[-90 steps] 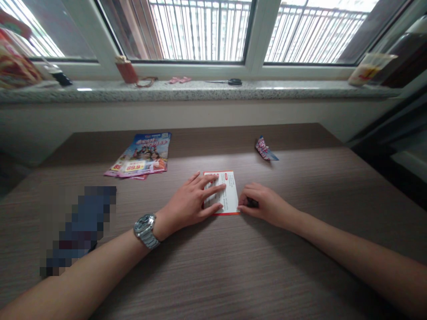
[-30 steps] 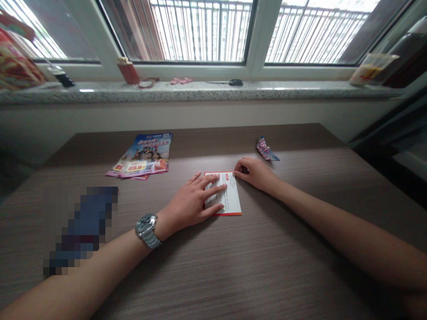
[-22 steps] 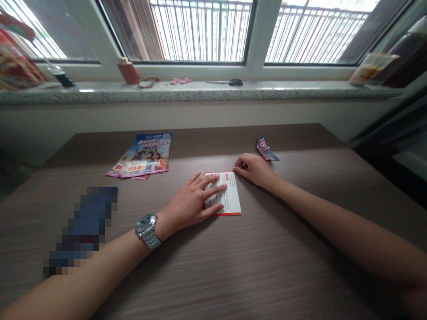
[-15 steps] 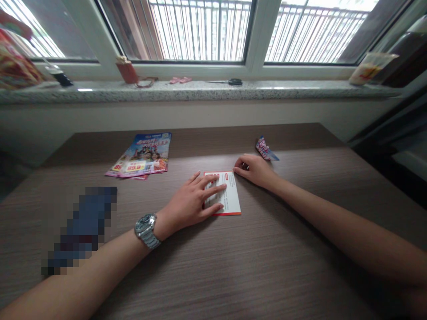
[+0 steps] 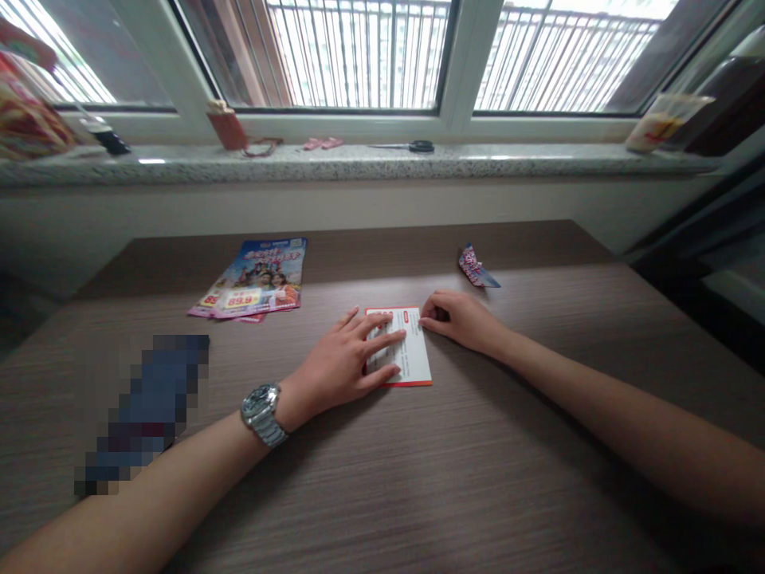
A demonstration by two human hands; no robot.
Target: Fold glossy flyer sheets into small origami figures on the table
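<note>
A small white folded paper (image 5: pixel 417 360) with red edges and print lies flat on the table. My left hand (image 5: pixel 343 359), wearing a metal watch (image 5: pixel 263 414), rests on its left part with fingers spread flat. At the paper's right edge, near the upper corner, is my right hand (image 5: pixel 460 320), its thumb and forefinger closed in a pinch. Their tips meet the edge, and the other fingers are curled. Beyond the right hand sits a small folded piece of patterned paper (image 5: pixel 475 267).
Glossy flyers (image 5: pixel 263 279) are stacked at the back left of the table (image 5: pixel 370 494). A blurred-out dark blue object (image 5: pixel 152 399) lies beside my left forearm. Scissors (image 5: pixel 418 147), a red box (image 5: pixel 227 127) and a plastic cup (image 5: pixel 661 123) stand or lie on the windowsill.
My right hand has slid a little toward me along the paper's right edge, down from its upper corner. The left hand and the paper have stayed in place.
</note>
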